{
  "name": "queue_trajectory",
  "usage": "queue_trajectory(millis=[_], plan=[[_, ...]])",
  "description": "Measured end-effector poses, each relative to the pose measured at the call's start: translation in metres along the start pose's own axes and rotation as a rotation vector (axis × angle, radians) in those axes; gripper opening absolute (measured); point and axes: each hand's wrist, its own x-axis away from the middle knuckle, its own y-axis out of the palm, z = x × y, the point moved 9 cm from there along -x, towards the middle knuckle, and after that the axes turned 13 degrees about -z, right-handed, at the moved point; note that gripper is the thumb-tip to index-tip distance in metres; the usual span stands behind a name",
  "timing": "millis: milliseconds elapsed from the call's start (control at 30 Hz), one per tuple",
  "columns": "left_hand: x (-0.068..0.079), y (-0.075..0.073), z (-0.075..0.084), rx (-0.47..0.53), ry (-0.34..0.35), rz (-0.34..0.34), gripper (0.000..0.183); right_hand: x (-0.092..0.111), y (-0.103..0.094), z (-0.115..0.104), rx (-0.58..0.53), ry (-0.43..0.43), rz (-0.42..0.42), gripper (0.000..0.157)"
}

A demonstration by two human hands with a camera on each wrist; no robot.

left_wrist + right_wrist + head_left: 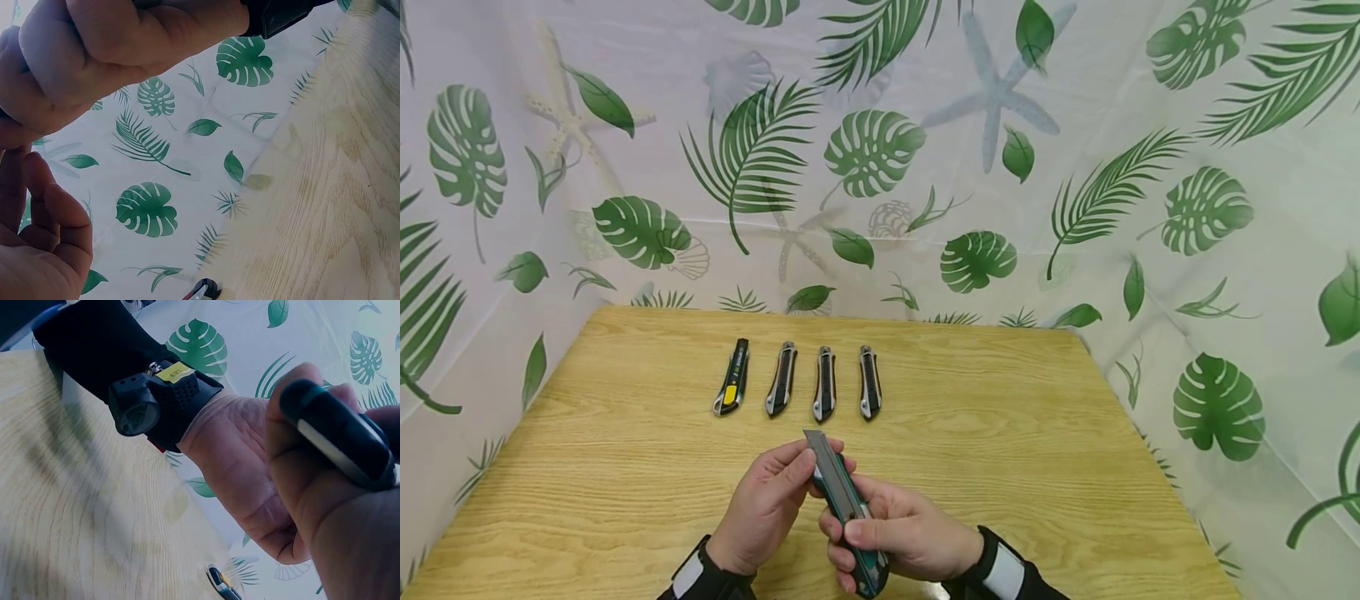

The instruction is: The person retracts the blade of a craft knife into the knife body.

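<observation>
A utility knife with a teal and black handle (868,562) and a broad grey blade strip (835,479) is held above the near part of the table, its tip pointing up and slightly left. My right hand (910,529) grips the handle, thumb lying across its face. At the blade end, my left hand (767,500) pinches the knife between thumb and fingers. In the right wrist view the butt of the knife (337,434) sticks out of the right hand (350,525), with the left hand (244,469) behind it. The left wrist view hides the knife behind the hands.
Farther back on the wooden table (1000,417), a black utility knife with a yellow slider (731,379) lies left of several grey and black utility knives (824,383) in a row. A leaf-patterned cloth (880,233) hangs behind and beside the table.
</observation>
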Motion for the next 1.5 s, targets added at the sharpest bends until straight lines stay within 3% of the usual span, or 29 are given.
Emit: queue_trajectory(millis=[567, 767, 867, 1033, 1200, 1333, 1500], plan=[[-0.001, 0.005, 0.001, 0.034, 0.013, -0.024, 0.036, 0.002, 0.001, 0.002, -0.035, -0.003, -0.005, 0.065], [-0.002, 0.003, 0.000, 0.031, 0.013, -0.014, 0.037, 0.002, -0.003, 0.002, -0.041, 0.013, 0.035, 0.070], [-0.001, -0.001, -0.001, 0.010, 0.022, 0.010, 0.037, 0.004, -0.007, 0.001, 0.008, 0.033, 0.075, 0.067], [0.003, -0.015, -0.004, -0.021, -0.008, 0.128, 0.033, 0.009, -0.022, 0.001, 0.171, 0.081, 0.211, 0.053], [0.008, -0.029, -0.009, -0.083, -0.061, 0.275, 0.029, 0.023, -0.045, -0.003, 0.427, 0.161, 0.478, 0.055], [0.010, -0.037, -0.013, -0.122, -0.084, 0.367, 0.031, 0.034, -0.058, -0.011, 0.718, 0.233, 0.642, 0.056], [0.010, -0.038, -0.018, -0.171, -0.107, 0.379, 0.031, 0.041, -0.060, -0.021, 1.074, 0.252, 0.718, 0.044]])
